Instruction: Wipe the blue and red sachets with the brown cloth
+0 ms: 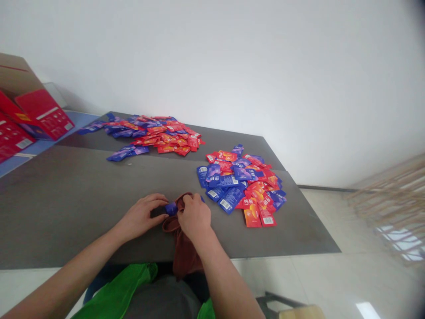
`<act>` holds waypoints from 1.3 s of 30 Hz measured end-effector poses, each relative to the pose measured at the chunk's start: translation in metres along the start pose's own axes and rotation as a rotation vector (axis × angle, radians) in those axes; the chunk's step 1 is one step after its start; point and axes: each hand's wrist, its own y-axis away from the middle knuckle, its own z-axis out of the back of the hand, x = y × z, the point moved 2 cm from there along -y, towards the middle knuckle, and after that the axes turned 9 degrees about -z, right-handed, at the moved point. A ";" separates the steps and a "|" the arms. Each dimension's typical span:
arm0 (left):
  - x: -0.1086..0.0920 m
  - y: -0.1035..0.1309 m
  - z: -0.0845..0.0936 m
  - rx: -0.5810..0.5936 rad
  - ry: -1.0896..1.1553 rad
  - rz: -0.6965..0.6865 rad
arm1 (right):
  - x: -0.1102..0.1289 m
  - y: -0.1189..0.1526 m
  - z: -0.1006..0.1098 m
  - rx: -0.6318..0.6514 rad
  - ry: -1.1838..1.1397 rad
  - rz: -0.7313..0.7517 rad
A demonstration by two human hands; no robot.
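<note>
A small blue packet (171, 208) lies flat near the table's front edge, with the fingers of my left hand (144, 217) closed on its left end. My right hand (195, 215) grips a brown cloth (184, 254) bunched over the packet's right part. The cloth hangs over the front edge towards my lap. To the right of my hands is a pile of red and blue packets (229, 198). Another such pile (166, 137) lies farther back on the grey table (83, 190).
Open red cardboard boxes (46, 113) stand at the far left on a blue surface (81, 118). A white wall (232, 66) rises behind the table. A stool (302, 313) is at the bottom right, and blurred slatted wood (392, 195) is at the far right.
</note>
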 end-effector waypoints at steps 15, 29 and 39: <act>-0.015 -0.014 -0.003 -0.014 0.050 -0.006 | 0.005 0.010 0.011 0.032 0.050 0.257; -0.012 -0.011 -0.009 -0.032 0.010 0.000 | 0.016 0.013 0.035 -0.047 0.067 0.323; -0.016 -0.014 -0.007 0.034 -0.047 -0.004 | -0.034 -0.016 0.028 -0.007 0.211 -0.024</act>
